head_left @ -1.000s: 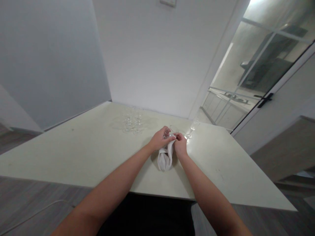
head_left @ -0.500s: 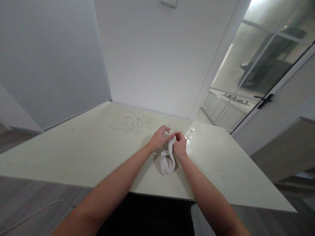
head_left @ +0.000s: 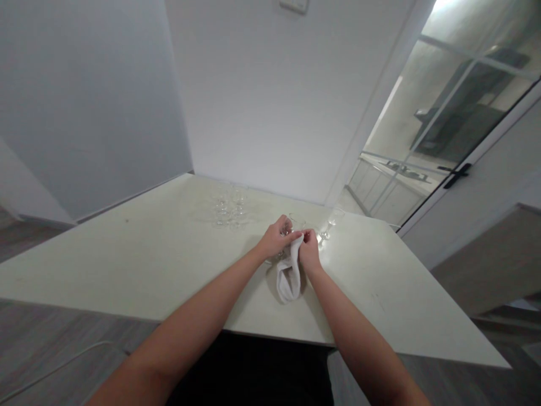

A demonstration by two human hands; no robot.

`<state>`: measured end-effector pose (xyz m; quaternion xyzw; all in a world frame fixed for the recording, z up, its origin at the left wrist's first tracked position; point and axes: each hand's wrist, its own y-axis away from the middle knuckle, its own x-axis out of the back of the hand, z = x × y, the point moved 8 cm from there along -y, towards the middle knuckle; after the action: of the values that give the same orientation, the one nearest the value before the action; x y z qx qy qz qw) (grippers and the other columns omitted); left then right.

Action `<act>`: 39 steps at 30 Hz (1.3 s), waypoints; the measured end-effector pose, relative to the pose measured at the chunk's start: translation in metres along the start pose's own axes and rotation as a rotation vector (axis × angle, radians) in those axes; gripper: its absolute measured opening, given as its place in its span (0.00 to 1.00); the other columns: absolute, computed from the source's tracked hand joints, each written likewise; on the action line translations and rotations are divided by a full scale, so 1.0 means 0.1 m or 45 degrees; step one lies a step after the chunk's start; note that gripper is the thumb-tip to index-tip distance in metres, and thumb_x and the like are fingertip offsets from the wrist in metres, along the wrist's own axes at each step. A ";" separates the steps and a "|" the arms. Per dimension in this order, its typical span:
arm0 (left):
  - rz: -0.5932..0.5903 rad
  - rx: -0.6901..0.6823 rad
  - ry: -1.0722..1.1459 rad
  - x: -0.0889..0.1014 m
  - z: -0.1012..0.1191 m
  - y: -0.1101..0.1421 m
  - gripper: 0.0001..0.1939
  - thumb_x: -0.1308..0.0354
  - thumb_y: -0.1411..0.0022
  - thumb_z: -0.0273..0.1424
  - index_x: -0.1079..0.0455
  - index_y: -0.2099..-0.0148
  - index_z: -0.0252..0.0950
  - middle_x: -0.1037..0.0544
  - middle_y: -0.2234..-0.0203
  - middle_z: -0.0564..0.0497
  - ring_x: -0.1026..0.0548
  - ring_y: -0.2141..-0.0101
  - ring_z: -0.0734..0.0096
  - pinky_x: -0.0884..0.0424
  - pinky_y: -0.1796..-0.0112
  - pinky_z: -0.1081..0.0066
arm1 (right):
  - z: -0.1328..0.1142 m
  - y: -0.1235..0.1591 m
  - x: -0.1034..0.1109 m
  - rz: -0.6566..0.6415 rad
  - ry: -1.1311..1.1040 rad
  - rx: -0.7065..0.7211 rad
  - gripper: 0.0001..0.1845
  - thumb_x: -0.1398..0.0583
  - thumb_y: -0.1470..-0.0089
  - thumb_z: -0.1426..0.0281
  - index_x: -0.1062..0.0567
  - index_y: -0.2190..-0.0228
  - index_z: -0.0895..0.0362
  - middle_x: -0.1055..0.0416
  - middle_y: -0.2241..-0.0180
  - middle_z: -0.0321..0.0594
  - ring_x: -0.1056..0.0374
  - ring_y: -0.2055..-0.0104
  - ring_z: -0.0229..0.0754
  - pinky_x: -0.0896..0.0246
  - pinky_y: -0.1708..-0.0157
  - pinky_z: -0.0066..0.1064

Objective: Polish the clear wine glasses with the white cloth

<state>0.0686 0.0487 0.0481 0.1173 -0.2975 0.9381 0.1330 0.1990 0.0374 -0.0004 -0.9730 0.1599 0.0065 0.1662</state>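
Note:
My left hand [head_left: 274, 241] is closed around a clear stemmed glass [head_left: 291, 224] held over the white table [head_left: 147, 265]. My right hand [head_left: 309, 252] is pinched on the top of a white cloth [head_left: 289, 276], pressing it against the glass. The cloth hangs down between my two wrists, its lower end close to the tabletop. Most of the glass is hidden by my fingers and the cloth.
A cluster of several clear glasses [head_left: 230, 206] stands further back on the table. One stemmed glass [head_left: 329, 223] stands just right of my hands. White walls meet behind the table. A glass-panelled door [head_left: 443, 129] with a black handle is at the right.
The cloth has shifted slightly to the right and hangs a bit longer. Both hands stay at the glass, with small finger movements.

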 end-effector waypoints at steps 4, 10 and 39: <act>-0.001 0.013 0.068 -0.04 -0.02 -0.02 0.19 0.44 0.44 0.47 0.38 0.63 0.36 0.32 0.70 0.54 0.33 0.68 0.72 0.36 0.64 0.72 | 0.15 0.06 -0.19 -0.233 -0.103 -0.230 0.15 0.43 0.52 0.59 0.28 0.69 0.57 0.32 0.78 0.33 0.39 0.75 0.37 0.44 0.73 0.28; 0.178 0.136 0.273 0.04 -0.19 -0.05 0.23 0.56 0.39 0.51 0.36 0.61 0.37 0.31 0.67 0.51 0.32 0.64 0.71 0.36 0.60 0.70 | -0.04 0.17 -0.33 -0.348 -0.103 -0.131 0.15 0.47 0.47 0.59 0.26 0.67 0.56 0.28 0.72 0.35 0.35 0.68 0.39 0.40 0.65 0.29; 0.092 0.420 0.935 -0.02 -0.26 -0.05 0.23 0.42 0.48 0.46 0.37 0.56 0.35 0.24 0.68 0.47 0.26 0.69 0.70 0.31 0.67 0.68 | -0.05 0.29 -0.47 -0.686 -0.069 -0.256 0.18 0.39 0.53 0.61 0.27 0.60 0.55 0.25 0.72 0.37 0.31 0.73 0.40 0.37 0.69 0.31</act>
<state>0.0686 0.0673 0.0292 -0.2163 -0.0796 0.9569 0.1768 0.1447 0.0244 -0.0018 -0.9915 -0.1102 0.0039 0.0687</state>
